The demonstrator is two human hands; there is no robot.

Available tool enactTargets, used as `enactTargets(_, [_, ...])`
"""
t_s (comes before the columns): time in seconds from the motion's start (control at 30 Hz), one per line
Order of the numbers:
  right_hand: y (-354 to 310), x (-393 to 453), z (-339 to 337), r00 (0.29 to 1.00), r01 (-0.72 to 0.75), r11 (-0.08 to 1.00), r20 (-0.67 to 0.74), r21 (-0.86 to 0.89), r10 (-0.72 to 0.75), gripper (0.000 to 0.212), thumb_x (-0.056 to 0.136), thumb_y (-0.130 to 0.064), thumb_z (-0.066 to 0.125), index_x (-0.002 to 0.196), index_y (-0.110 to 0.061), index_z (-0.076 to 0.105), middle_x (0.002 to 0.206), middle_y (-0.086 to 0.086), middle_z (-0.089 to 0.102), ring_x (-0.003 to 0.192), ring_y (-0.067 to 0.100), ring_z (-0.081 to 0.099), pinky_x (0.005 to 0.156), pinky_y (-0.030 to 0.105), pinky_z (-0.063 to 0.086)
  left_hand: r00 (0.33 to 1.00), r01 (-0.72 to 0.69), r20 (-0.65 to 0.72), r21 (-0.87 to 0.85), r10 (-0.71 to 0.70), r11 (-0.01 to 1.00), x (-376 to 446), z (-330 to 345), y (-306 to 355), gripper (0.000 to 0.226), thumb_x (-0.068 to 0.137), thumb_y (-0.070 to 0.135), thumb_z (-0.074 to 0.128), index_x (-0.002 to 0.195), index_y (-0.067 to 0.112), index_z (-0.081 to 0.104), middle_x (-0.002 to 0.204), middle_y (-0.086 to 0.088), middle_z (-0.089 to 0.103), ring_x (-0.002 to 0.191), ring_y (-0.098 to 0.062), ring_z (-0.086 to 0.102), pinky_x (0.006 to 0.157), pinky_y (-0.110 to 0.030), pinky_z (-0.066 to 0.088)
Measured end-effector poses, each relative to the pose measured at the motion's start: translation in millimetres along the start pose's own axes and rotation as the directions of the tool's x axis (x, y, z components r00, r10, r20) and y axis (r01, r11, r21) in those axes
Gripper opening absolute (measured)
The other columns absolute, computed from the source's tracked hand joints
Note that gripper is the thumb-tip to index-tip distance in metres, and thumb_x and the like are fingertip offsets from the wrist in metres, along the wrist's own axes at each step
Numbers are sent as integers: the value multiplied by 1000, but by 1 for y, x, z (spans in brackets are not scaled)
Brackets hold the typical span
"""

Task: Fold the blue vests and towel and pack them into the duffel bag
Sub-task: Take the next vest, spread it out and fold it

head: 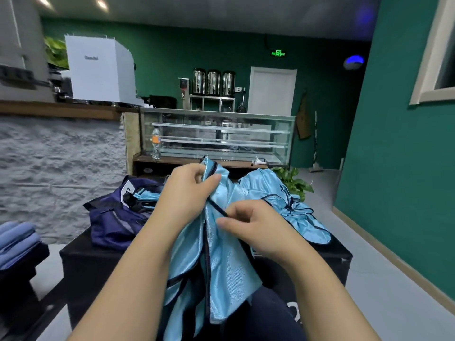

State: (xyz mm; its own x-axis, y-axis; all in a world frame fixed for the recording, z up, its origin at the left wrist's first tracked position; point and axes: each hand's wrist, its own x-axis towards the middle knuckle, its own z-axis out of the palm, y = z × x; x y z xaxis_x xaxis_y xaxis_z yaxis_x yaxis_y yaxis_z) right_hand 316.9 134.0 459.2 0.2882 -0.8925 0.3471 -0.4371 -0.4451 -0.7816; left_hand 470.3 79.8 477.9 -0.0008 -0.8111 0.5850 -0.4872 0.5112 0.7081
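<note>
Reaching forward from the bottom of the frame, both bare forearms meet over the middle of the black table (81,257), and I see each hand busy on the same light blue vest (221,254). My left hand (187,190) is raised higher, palm turned inward, its fingers and thumb curled and pinching the upper edge of the vest near the dark trim. My right hand (256,227) sits lower and just to the right, knuckles up, fingers curled and pinching the dark binding strip where it runs between the two hands. The vest hangs lengthwise from the hands, its long axis running from the left hand down toward me, the lower end draping over the near table edge and my lap. A second heap of light blue vests (290,200) lies crumpled on the far right of the table, beside the right hand. The navy duffel bag (115,217) sits open on the left part of the table, with folded light blue cloth showing in its mouth; a white label on it carries a dark mark I cannot read. A stack of folded blue towels (17,242) rests at the far left. On the back wall a green exit sign (278,53) glows, its lettering too blurred to read fully, and the white machine (98,70) on the counter bears a small logo I cannot make out.
</note>
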Motion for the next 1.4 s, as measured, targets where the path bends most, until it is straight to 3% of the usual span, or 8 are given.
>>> enactTargets(0.27, [-2, -1, -26, 974, 102, 784, -221, 612, 46, 20, 97, -11, 48, 98, -14, 68, 89, 5, 71, 80, 17, 65, 74, 30, 52, 933, 280, 331, -409, -145, 869, -18, 11, 20, 38, 96, 43, 42, 111, 17, 65, 65, 2, 66, 50, -12, 58, 54, -27, 47])
enactTargets(0.4, [9, -3, -39, 949, 65, 824, -290, 562, 123, 28, 94, -5, 51, 113, -19, 66, 101, 12, 72, 88, 27, 65, 83, 43, 51, 872, 350, 458, -332, -174, 876, -23, 8, 25, 60, 70, 67, 40, 114, 29, 57, 75, -4, 63, 55, -19, 64, 50, -24, 49])
enactTargets(0.53, [9, -7, -49, 964, 70, 844, -252, 532, 79, 46, 85, 2, 46, 117, -24, 64, 109, 20, 67, 94, 36, 61, 89, 53, 46, 868, 171, 497, -265, -18, 949, -29, 14, 22, 51, 86, 32, 63, 131, 42, 40, 82, -1, 66, 72, -6, 62, 63, -18, 48])
enactTargets(0.63, [6, -12, -54, 975, 65, 860, -215, 507, 53, 50, 81, 8, 42, 108, -25, 68, 110, 24, 65, 87, 31, 59, 78, 43, 46, 877, 90, 468, -383, 109, 919, -32, 23, 22, 54, 91, 4, 59, 130, 38, 44, 83, 5, 69, 77, -9, 61, 73, -19, 47])
enactTargets(0.8, [9, -16, -66, 977, 16, 905, -201, 424, 77, 42, 87, 16, 41, 108, -11, 66, 102, 10, 73, 97, 30, 69, 87, 41, 53, 943, 4, 314, -339, 109, 941, -28, 28, 16, 29, 85, 15, 66, 97, 41, 69, 90, -17, 66, 79, -19, 55, 81, -44, 47])
enactTargets(1.07, [20, -18, -70, 923, -7, 953, -364, 302, 122, 27, 91, -3, 59, 104, -26, 60, 83, 13, 72, 74, 19, 62, 73, 36, 46, 959, -80, 252, -190, 128, 979, -28, 27, 19, 25, 90, 9, 61, 106, 29, 65, 52, 23, 52, 48, 3, 44, 48, -9, 36])
enactTargets(1.23, [20, -21, -73, 938, -19, 997, -343, 81, 45, 22, 87, -18, 67, 93, -37, 73, 97, 12, 70, 85, 22, 62, 90, 39, 50, 948, -189, 263, 10, 180, 982, -32, 22, 23, 27, 93, 19, 58, 118, 31, 61, 66, 21, 54, 54, 9, 52, 55, -13, 38])
enactTargets(1.4, [13, -22, -71, 912, -56, 956, -404, -289, -68, 20, 85, -16, 69, 100, -29, 71, 64, -13, 48, 57, -1, 45, 57, 10, 36, 925, -280, 304, 135, 229, 950, -29, 23, 18, 22, 97, 20, 52, 113, 29, 64, 97, 8, 54, 88, 1, 52, 78, -12, 34])
